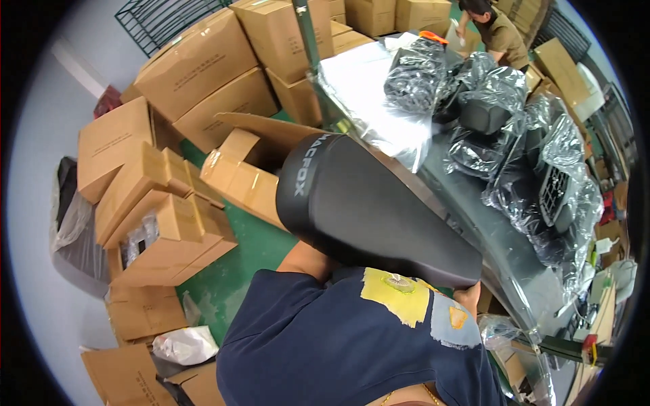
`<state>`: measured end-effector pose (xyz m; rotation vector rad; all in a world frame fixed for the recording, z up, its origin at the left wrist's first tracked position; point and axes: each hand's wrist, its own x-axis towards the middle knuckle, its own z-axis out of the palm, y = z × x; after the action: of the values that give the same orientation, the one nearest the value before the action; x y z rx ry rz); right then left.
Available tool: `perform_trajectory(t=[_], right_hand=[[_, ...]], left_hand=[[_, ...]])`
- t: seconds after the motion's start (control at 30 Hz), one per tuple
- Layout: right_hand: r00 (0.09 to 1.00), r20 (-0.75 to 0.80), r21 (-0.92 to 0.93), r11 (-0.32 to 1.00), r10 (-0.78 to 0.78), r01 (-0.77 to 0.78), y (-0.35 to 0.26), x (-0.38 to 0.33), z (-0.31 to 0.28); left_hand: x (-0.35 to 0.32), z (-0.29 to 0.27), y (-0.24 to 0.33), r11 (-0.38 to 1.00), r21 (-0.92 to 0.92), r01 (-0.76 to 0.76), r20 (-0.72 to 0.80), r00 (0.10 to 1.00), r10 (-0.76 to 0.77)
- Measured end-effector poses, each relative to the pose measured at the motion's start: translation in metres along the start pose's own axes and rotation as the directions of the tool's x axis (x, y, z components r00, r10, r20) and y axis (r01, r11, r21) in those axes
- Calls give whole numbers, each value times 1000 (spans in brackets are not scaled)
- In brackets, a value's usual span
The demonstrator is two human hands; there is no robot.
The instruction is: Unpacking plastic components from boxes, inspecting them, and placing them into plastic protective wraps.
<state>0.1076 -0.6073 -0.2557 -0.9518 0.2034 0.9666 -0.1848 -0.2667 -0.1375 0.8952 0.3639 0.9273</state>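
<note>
A long black padded seat (369, 203), like one for an electric bike, is held close in front of my chest. Its wide rounded end with pale lettering points to the far left, and its narrow end to the near right. My right hand (467, 298) grips the narrow end from below, with only part of it showing. My left forearm (305, 260) reaches under the wide end; the left hand itself is hidden by the seat. Just beyond the wide end stands an open cardboard box (247, 186) with its flaps up.
A dark-topped workbench (467, 196) runs along the right, carrying several black seats wrapped in clear plastic (487, 115) and white plastic sheets (365, 81). Cardboard boxes (196, 68) are stacked at the back and left. Another person (501, 37) bends over at the far right.
</note>
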Motion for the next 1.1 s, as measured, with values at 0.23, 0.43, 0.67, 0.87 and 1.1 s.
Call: perform_trajectory(t=[0.23,0.43,0.67,0.87,1.1], right_hand=[[992,63,-404,906,-111,127,11,12,-71],[994,-99,-533,841,47,-93,-17,-6,-52],[748,531,-731,662,398,167,-49,-44,124],[785,582,-808,-49,-212,587,-46,-61,227],[921,274,-829,416,-278,373,-103,-57,187]], left_hand=[[-3,3,-32,928,19,372,19,928,-373],[3,-8,-43,787,64,614,-10,789,-615],[0,-1,-45,642,219,735,126,631,-765],[39,49,-52,529,336,779,45,548,-835],[91,64,-29,653,527,544,465,459,-757]])
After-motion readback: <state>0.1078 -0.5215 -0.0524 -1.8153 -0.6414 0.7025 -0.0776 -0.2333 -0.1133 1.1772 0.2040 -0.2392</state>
